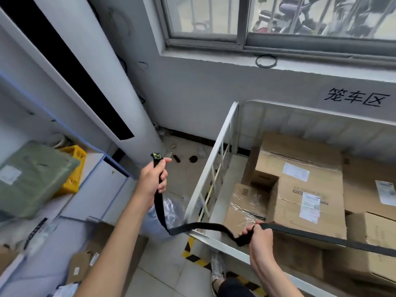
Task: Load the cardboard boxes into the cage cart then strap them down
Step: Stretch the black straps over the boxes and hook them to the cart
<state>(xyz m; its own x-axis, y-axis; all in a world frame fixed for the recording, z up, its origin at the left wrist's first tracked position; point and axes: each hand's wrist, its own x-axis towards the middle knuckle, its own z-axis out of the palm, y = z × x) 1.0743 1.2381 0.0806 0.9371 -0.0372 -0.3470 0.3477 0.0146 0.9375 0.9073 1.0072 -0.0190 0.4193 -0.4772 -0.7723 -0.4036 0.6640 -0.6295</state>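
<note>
Two hands hold one black strap (pixel 321 238): at 5 o'clock the right hand (pixel 258 234) clenches it above the cage cart (pixel 221 136) rail; at 8 o'clock the left hand (pixel 153 179) grasps its end. Cardboard boxes (pixel 308 189) fill the cart at 4 o'clock.

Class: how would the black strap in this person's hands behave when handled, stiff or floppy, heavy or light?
Probably floppy: the strap sags and twists between the left hand and right hand. Likely light: it looks thin and flat. Pulled, it seems to run straight, as beyond the right hand.
</note>
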